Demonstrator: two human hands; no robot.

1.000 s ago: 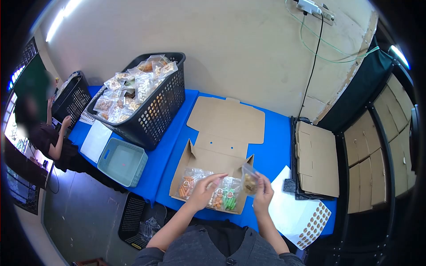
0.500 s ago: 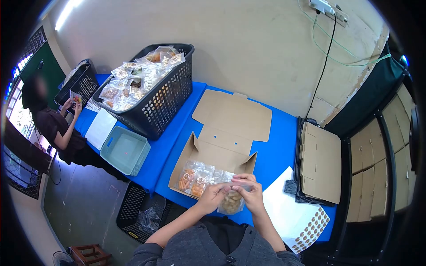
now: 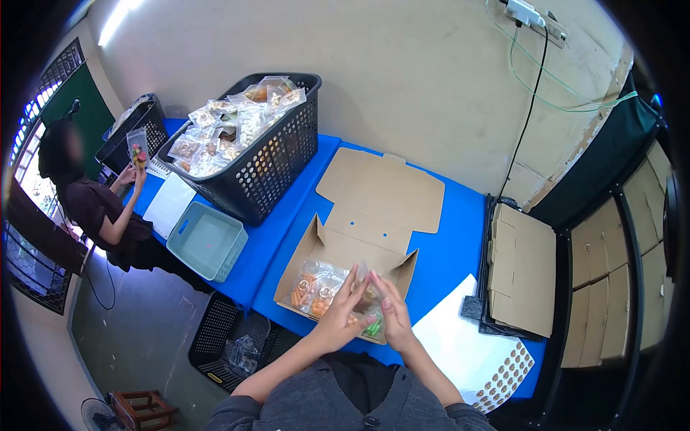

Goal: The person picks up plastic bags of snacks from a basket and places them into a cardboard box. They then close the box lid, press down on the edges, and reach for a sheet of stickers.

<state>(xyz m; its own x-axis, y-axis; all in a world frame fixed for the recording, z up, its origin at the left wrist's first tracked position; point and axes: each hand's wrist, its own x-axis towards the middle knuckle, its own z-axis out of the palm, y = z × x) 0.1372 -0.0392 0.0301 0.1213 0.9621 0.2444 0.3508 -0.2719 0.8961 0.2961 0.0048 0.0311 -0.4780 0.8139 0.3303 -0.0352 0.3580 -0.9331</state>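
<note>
Over open box (image 3: 359,248), L hand (image 3: 339,316) & R hand (image 3: 394,314) share a grip on bag (image 3: 370,296) (fingers straight-ish).

The brown cardboard box (image 3: 345,248) lies open, lid flat toward the far side. Clear packets with orange pieces (image 3: 310,291) lie at its near left, green pieces (image 3: 374,326) near right; above, a clear packet (image 3: 369,296) tilts upright.
</note>
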